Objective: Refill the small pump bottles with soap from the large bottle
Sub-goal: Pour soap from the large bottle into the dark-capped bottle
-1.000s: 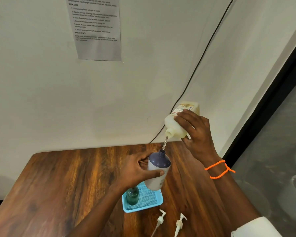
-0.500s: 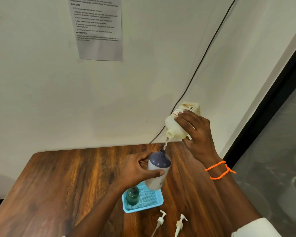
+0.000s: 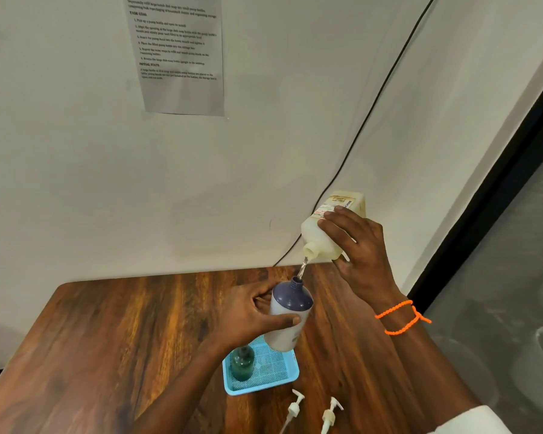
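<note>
hardly anything has shifted over the last second: the right hand (image 3: 361, 245) keeps the large cream-coloured plastic soap bottle (image 3: 329, 228) tipped mouth-down at the same angle, and the thin clear stream of soap (image 3: 302, 269) still runs from its open mouth into the neck of the small white pump bottle with the dark blue-grey shoulder (image 3: 287, 317). that steadiness suggests the pour is mid-way and well aimed, with the fill not yet judged complete. the left hand (image 3: 248, 317) has its fingers wrapped closed around the small bottle's body, holding it in the air, leaning slightly right, above the far right part of the light blue mesh plastic tray (image 3: 264, 385); the right hand's fingers are clasped around the large bottle's middle. the small bottle's wall is opaque, so its level cannot be read. a small dark green bottle (image 3: 241, 363) stands uncapped in the tray's left side, likely next in line. two white pump heads (image 3: 295, 407) lie on the brown wooden table (image 3: 107, 339) just in front of the tray, so both caps remain to be fitted.
</note>
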